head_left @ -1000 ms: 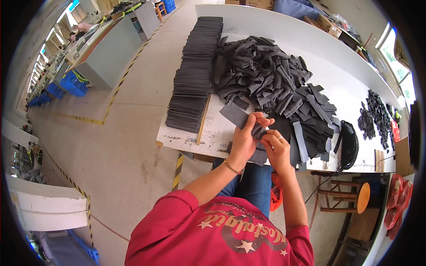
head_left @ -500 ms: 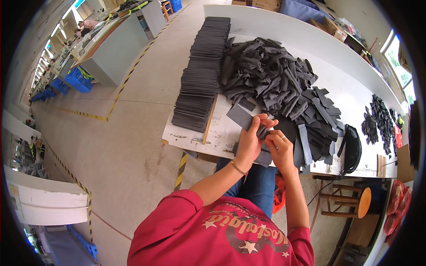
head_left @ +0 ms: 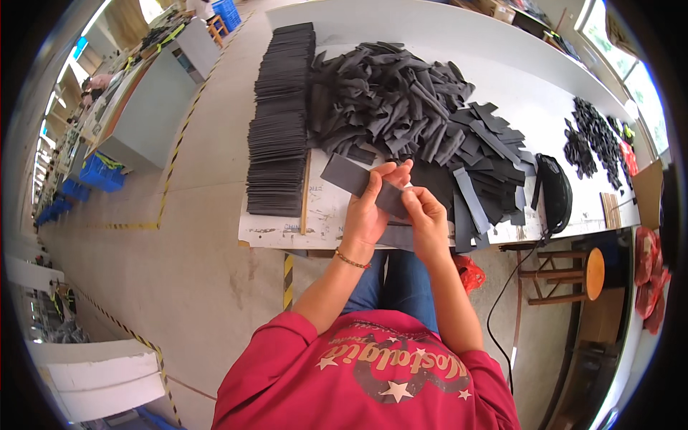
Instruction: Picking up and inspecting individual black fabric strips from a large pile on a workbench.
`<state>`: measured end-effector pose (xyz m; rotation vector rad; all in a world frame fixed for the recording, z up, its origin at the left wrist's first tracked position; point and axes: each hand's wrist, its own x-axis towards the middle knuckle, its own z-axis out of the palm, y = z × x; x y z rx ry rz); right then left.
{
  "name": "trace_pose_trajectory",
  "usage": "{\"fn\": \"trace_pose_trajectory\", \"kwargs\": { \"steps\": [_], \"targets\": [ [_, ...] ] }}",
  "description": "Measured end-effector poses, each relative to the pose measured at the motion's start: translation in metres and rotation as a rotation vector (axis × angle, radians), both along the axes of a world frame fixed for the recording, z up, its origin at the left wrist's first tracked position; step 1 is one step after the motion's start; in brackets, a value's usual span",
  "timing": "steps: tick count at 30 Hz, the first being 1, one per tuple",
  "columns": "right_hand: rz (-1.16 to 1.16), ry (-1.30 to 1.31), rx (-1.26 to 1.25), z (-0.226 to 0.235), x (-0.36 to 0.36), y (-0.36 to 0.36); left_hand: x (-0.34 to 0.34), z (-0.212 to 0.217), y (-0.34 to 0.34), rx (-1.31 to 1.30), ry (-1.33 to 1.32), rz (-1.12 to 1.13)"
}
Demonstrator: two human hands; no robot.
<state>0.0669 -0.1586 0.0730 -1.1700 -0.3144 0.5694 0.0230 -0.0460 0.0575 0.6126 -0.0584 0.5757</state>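
- i see my left hand [head_left: 369,208] at the centre of the frame, fingers curled and thumb closed on a dark grey strip [head_left: 362,185], pinching it from the underside and near edge.
- the dark grey strip is flat and rectangular, tilted so its far end points to the upper left of the frame; it sits above the near edge of the white table [head_left: 459,43], held clear of it.
- my right hand [head_left: 428,218] is just right of the left one, touching it, fingertips bent down onto the lower right end of the same strip; it looks pinched there, though the exact grip is partly hidden by the fingers.
- a thin bracelet [head_left: 352,259] circles my left wrist, just below centre.
- above the hands, upper centre of the frame, lies a loose heap of dark strips [head_left: 401,100], spilling toward the right.
- left of that heap, a neat stacked row of dark pieces [head_left: 279,122] runs from the upper middle down to the table's near left corner.
- at the right of the frame, a small pile of black bits [head_left: 591,140] sits on the table, well apart from my hands.
- a black rounded object [head_left: 555,192] lies near the table's right near edge, with a cable hanging down.
- a wooden stool [head_left: 573,276] stands at the lower right, beside the table.
- my red shirt [head_left: 365,376] fills the bottom centre.
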Motion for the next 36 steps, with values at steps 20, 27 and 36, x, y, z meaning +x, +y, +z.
{"fn": "trace_pose_trajectory", "kwargs": {
  "steps": [20, 27, 36],
  "targets": [
    [-0.238, -0.371, -0.550, -0.112, 0.005, -0.050, -0.059, -0.101, 0.023, 0.484, 0.786, 0.606],
    [-0.421, -0.841, -0.838, -0.108, 0.001, -0.049, 0.021, -0.066, 0.049, 0.947, 0.564, 0.744],
    [-0.620, -1.045, -1.003, -0.111, 0.116, -0.110, 0.191, -0.058, 0.039, 1.523, 0.347, 0.589]
  ]
}}
